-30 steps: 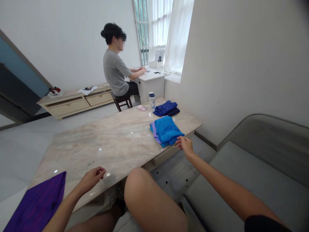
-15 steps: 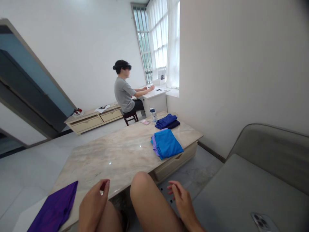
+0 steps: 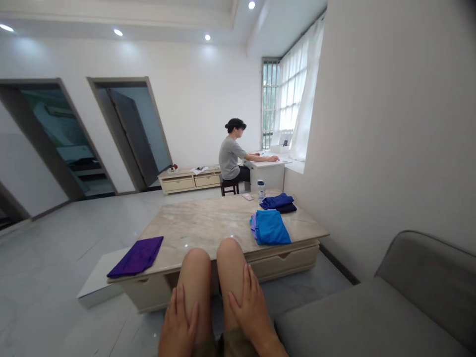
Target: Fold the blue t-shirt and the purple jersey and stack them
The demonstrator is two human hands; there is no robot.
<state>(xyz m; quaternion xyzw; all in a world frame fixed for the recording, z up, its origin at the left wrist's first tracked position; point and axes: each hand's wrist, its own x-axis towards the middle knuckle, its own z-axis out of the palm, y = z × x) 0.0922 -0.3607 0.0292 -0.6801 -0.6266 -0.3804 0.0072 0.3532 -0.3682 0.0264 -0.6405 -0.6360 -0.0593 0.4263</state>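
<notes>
Fingers lie flat and spread, holding nothing: left hand (image 3: 178,325) on the left knee, right hand (image 3: 251,312) on the right. Nearest, on the tabletop (image 3: 201,225), lies the folded purple cloth (image 3: 137,256), probably soft, light, limp; best pinched at a folded edge.

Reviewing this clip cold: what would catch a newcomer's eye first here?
Both hands rest flat on the person's bare knees, left hand and right hand, holding nothing. On the marble table ahead lie a bright blue folded stack at the right, a dark blue pile behind it, and a purple cloth on the near left corner. A seated person works at a white desk by the window.
</notes>
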